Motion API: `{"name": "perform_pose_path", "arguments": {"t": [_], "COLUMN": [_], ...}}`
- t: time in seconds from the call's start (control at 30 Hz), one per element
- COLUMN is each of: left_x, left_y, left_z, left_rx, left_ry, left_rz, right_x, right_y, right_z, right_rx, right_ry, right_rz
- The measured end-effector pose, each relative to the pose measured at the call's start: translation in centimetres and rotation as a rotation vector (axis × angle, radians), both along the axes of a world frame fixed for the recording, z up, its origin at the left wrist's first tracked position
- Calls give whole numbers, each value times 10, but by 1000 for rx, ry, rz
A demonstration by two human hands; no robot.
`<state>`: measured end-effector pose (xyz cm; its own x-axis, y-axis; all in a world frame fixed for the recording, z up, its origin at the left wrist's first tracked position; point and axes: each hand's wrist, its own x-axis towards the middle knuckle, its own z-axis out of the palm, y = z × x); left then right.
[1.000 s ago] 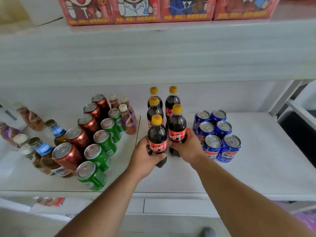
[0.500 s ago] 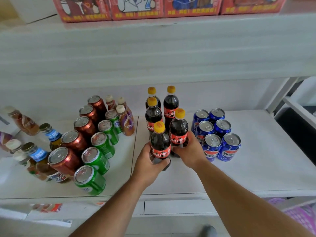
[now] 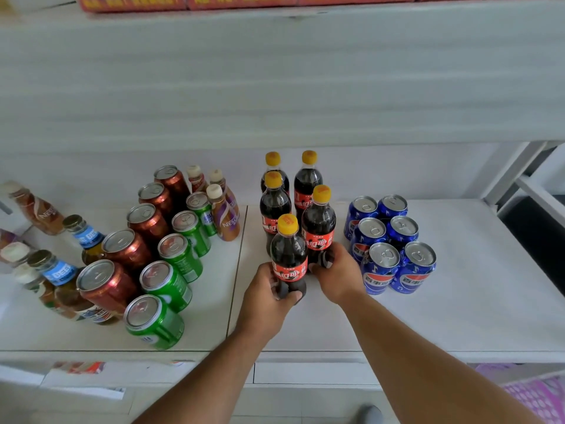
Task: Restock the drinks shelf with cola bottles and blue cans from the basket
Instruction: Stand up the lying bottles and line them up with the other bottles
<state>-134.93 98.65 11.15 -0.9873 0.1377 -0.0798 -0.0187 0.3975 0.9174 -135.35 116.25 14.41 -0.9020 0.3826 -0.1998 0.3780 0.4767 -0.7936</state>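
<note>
Hands on two cola bottles at the front of the bottle group on the white shelf [image 3: 458, 301]. Left hand [image 3: 269, 296] wraps the base of the front-left bottle [image 3: 289, 258], fingers curled round the lower body, thumb across the front near the bottom. Right hand [image 3: 337, 275] grips the base of the front-right bottle [image 3: 318, 228], fingers curled round it below the red label. Both bottles upright, yellow caps, dark drink, red labels; whether their bases touch the shelf cannot be told, hands cover them. Three more cola bottles [image 3: 275, 206] stand upright behind, in two rows running to the back wall. Blue cans [image 3: 380, 267], six of them, two columns of three, upright, just right of the bottles; right hand close beside the front-left can, contact unclear. Left of the bottles, across a seam in the shelf: a row of green cans [image 3: 166, 281], then a row of red-brown cans [image 3: 108, 286], then glass bottles with blue labels [image 3: 58, 272] at the far left, and small coffee bottles [image 3: 224, 214] at the back. Red boxes [image 3: 244, 1] sit on the shelf above. Purple basket [image 3: 541, 396] edge visible bottom right, below the shelf.
</note>
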Motion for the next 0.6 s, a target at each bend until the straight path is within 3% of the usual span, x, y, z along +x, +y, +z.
{"name": "perform_pose_path", "arguments": {"t": [0.6], "left_x": [-35], "left_y": [19], "left_z": [-1], "left_rx": [-37], "left_ry": [26], "left_rz": [78], "right_x": [-42], "right_y": [6], "right_z": [3], "right_rx": [-51], "right_ry": [21], "right_rz": [65]}}
